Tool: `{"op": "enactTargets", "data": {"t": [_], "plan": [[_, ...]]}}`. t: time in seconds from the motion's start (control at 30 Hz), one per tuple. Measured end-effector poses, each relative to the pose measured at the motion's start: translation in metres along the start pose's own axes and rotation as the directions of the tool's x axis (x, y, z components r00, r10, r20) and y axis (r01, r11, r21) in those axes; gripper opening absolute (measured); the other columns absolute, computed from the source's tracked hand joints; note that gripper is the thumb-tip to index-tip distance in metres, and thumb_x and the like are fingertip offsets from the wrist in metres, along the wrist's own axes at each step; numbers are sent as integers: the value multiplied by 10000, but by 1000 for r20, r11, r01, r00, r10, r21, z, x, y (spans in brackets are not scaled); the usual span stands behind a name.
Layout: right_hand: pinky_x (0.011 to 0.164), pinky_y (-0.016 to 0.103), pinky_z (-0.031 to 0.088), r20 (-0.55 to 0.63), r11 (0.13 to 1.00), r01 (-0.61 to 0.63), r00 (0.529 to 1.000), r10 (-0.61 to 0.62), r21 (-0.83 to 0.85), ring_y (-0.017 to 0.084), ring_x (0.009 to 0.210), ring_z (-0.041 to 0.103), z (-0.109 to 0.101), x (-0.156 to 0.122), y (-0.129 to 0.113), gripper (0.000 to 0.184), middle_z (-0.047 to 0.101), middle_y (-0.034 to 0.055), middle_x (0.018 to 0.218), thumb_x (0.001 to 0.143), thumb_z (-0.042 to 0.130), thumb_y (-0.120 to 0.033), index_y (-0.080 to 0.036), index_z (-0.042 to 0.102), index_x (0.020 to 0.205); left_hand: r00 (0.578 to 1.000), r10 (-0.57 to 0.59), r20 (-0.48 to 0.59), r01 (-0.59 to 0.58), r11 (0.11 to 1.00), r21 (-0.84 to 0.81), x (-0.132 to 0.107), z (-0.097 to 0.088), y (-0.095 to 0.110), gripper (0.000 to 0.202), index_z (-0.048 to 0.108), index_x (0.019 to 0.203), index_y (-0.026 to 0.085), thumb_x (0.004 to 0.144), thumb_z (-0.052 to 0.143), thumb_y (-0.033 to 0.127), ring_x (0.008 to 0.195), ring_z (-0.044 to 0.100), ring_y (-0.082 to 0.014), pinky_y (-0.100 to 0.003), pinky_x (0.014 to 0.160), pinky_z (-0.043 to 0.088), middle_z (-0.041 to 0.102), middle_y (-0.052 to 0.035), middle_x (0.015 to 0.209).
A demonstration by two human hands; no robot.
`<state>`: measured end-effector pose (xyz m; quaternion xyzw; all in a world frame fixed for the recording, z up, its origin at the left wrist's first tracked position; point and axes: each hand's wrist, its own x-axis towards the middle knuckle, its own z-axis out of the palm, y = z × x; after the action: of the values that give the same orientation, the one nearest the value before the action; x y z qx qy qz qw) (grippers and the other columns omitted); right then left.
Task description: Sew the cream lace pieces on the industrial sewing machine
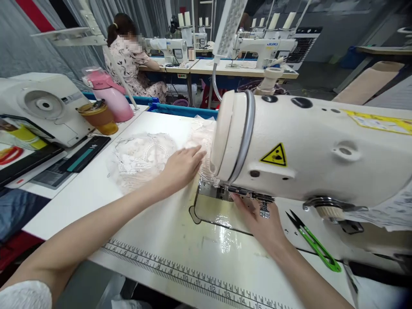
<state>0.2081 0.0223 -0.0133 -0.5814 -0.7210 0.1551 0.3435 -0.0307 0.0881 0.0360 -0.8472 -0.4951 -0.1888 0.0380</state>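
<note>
My left hand (185, 166) lies with its fingers stretched out on sheer pale pink lace fabric (201, 133), just left of the sewing machine head (309, 146). Part of that fabric runs behind the head and out of sight. My right hand (265, 221) reaches under the head from the right, a finger stretched toward the presser foot area (225, 192). Its other fingers are partly hidden by the machine's metal parts; nothing shows in its grasp. Left of my left hand rests a loose heap of white and pink lace pieces (141, 156).
Green-handled thread snips (317, 244) lie right of my right hand. A printed ruler (193, 279) runs along the front edge. To the left stand a brown cup (98, 118), a pink bottle (109, 96) and another machine (45, 105). A person (128, 64) sits beyond, near more machines.
</note>
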Motion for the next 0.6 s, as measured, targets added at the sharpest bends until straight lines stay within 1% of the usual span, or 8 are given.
{"op": "enactTargets", "data": {"t": [0.07, 0.13, 0.2, 0.27, 0.33, 0.4, 0.5, 0.6], "plan": [[793, 414, 555, 5, 996, 70, 998, -70, 63, 274, 889, 692, 0, 1, -1, 311, 735, 80, 884, 907, 477, -474, -256, 699, 924, 1000, 16, 9, -17, 997, 78, -32, -10, -4, 304, 568, 1208, 180, 949, 413, 141, 1174, 572, -267, -422, 914, 508, 586, -94, 1310], [802, 433, 556, -9, 987, 116, 993, -116, 111, 269, 855, 694, 0, 2, -2, 283, 737, 77, 871, 906, 483, -453, -265, 694, 888, 997, 42, -72, -23, 968, 248, -66, -21, -9, 347, 519, 1282, 210, 947, 447, 152, 1269, 498, -269, -429, 983, 466, 554, -77, 1357], [776, 431, 567, -39, 981, 139, 990, -135, 133, 264, 818, 698, 0, 2, -4, 277, 742, 76, 868, 902, 494, -462, -271, 690, 859, 982, -85, -171, 144, 918, 370, -95, -30, -18, 433, 446, 1355, 176, 935, 518, 250, 1321, 426, -329, -497, 1031, 413, 489, -134, 1409], [721, 409, 582, -56, 979, 153, 988, -147, 134, 254, 764, 704, 0, 3, -6, 287, 747, 70, 840, 890, 514, -486, -270, 689, 815, 950, -214, -226, 290, 874, 390, -115, -36, -27, 478, 436, 1349, 138, 924, 547, 326, 1277, 454, -358, -509, 984, 443, 484, -179, 1390], [675, 381, 586, -62, 978, 170, 984, -164, 116, 239, 716, 705, 2, 3, -5, 300, 749, 53, 803, 879, 533, -499, -267, 689, 771, 935, -264, -237, 336, 874, 351, -124, -39, -36, 384, 487, 1286, 153, 939, 522, 314, 1191, 521, -321, -460, 917, 490, 543, -157, 1314], [666, 369, 582, -72, 977, 201, 978, -195, 77, 227, 687, 702, 4, 3, -2, 306, 750, 32, 786, 871, 549, -507, -263, 690, 753, 932, -258, -255, 328, 899, 291, -126, -42, -44, 306, 512, 1251, 174, 956, 477, 247, 1166, 533, -276, -411, 898, 506, 572, -125, 1264], [701, 379, 574, -76, 976, 217, 974, -215, 18, 225, 697, 698, 7, 2, 5, 309, 751, 15, 797, 865, 559, -520, -255, 700, 793, 922, -249, -297, 319, 922, 218, -123, -48, -54, 329, 508, 1263, 161, 951, 407, 147, 1203, 499, -257, -381, 894, 507, 555, -130, 1272], [745, 389, 561, -63, 979, 203, 978, -201, 14, 243, 804, 700, 9, 1, 10, 300, 749, 27, 848, 871, 559, -506, -246, 706, 880, 937, -208, -281, 279, 929, 242, -118, -60, -65, 314, 579, 1165, 167, 935, 377, 100, 1128, 537, -249, -378, 876, 500, 614, -105, 1172]]}}
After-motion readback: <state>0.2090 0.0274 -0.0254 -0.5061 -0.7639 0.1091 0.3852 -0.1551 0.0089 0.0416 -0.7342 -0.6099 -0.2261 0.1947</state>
